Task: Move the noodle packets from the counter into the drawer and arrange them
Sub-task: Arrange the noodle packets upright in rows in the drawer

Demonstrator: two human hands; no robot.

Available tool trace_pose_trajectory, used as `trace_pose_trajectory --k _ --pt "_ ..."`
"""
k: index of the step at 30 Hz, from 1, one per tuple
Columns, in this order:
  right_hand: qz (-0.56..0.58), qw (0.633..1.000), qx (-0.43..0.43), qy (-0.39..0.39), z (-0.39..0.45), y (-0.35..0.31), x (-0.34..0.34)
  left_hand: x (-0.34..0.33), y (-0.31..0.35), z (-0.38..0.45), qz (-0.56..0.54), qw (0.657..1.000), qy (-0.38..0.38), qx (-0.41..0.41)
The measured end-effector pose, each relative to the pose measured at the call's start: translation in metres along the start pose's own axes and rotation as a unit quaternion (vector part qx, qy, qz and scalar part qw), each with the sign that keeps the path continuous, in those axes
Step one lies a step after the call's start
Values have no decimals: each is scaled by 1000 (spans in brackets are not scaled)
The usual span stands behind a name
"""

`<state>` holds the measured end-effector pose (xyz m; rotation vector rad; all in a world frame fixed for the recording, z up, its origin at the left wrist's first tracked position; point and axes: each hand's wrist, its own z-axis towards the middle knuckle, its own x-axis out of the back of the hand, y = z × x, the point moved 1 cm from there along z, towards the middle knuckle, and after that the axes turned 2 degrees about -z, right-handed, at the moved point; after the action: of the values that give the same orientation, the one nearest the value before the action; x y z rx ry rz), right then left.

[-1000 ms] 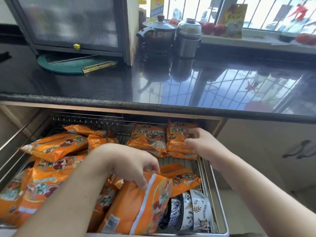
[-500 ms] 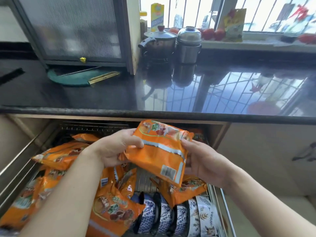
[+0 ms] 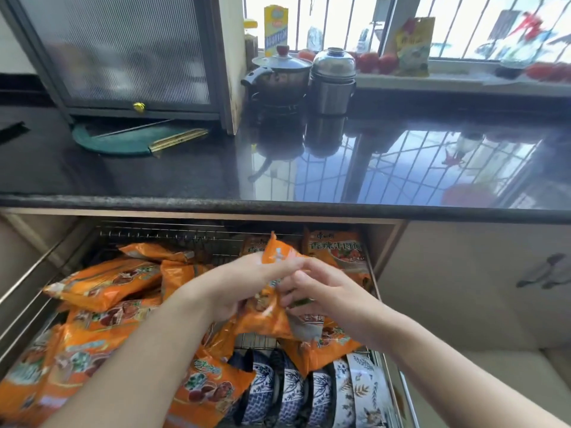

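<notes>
An open wire-basket drawer below the black counter holds several orange noodle packets. Both hands hold one orange packet upright over the middle of the drawer. My left hand grips its left side and top. My right hand pinches its right edge. Two packets stand at the drawer's back right. Loose packets are heaped on the left, and one lies below my right hand.
Blue-and-white bowls stand on edge along the drawer's front right. On the counter sit a pot, a steel container, a glass-door cabinet and a green board. A closed cabinet door is to the right.
The packet held flat between both hands has been turned upright and lowered a little toward the drawer's right side. Both hands have closed in around it.
</notes>
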<state>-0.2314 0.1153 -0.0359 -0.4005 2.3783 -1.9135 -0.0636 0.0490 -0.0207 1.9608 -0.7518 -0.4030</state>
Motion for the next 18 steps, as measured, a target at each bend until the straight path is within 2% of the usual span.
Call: trace_pose_trajectory --k 2,3,5,7,8,9,11,13,15,16,18 --pt "17 999 28 -18 -1 -4 -2 11 -3 4 -41 998 32 23" --pt "23 999 38 8 1 -5 0 18 -3 5 -52 996 48 47" --pt "-19 990 50 132 7 -3 7 30 -6 6 -56 992 70 90" --pt "-133 959 44 248 12 4 19 38 -10 8 -82 986 83 121" --pt "-183 950 35 251 12 8 23 41 -12 9 -100 982 89 131" --pt "-225 950 20 214 12 12 25 44 -14 9 -117 979 94 138" --pt "-339 937 2 85 11 25 17 49 -18 11 -142 972 107 156" --pt "-494 868 52 18 12 37 -2 54 -21 12 -142 970 108 167" --pt "-596 789 141 46 21 41 -18 57 -23 13 -129 972 105 165" --pt "-620 763 172 63 28 39 -22 59 -24 13 -127 973 109 162" --pt "-636 735 220 84 47 32 -26 64 -26 14 -155 968 130 150"
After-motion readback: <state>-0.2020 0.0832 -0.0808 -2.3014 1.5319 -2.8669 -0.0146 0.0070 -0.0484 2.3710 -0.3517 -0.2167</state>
